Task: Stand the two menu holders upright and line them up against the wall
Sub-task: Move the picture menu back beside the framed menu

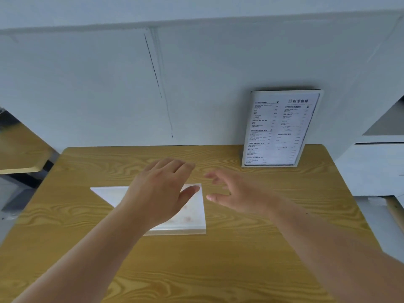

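Observation:
One menu holder (279,130) stands upright at the back right of the wooden table (87,215), leaning against the grey wall (87,84), its printed menu facing me. The other menu holder (192,213) lies flat on the middle of the table, white side up. My left hand (161,191) hovers over the flat holder with fingers spread, covering much of it. My right hand (238,193) is just right of the holder's far right corner, fingers apart, holding nothing. Whether either hand touches the holder is unclear.
A second wooden table (19,149) stands at the left. A white cabinet (376,167) stands at the right beside the table edge. The wall runs along the table's far edge, with a dark vertical seam (157,84).

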